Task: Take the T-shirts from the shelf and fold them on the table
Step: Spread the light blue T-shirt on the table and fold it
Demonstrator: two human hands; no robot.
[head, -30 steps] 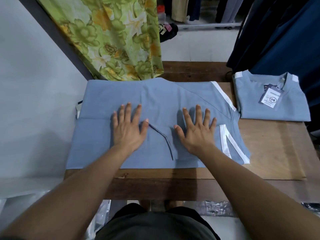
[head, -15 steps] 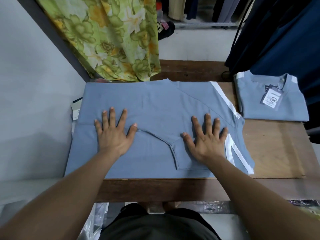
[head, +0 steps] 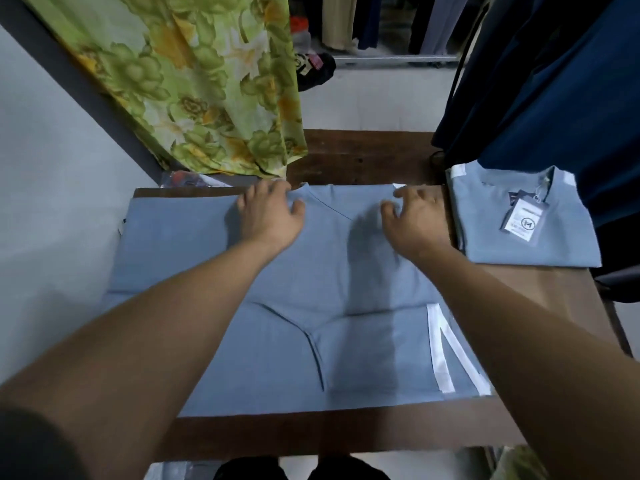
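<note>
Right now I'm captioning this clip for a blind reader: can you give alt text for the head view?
Both hands reach to the far edge of a half-folded blue T-shirt on a wooden table, left hand and right hand with fingers curled at the edge. A folded, tagged blue T-shirt lies to the right; a floral cloth hangs behind.

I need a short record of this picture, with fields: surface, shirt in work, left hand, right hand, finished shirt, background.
surface: wooden table
shirt in work: blue T-shirt, spread flat, partly folded, white trim at right
left hand: at far edge of T-shirt, fingers curled on the cloth
right hand: at far edge, fingers bent over the cloth
finished shirt: folded shirt with tag, far right
background: floral cloth, dark garments
</note>
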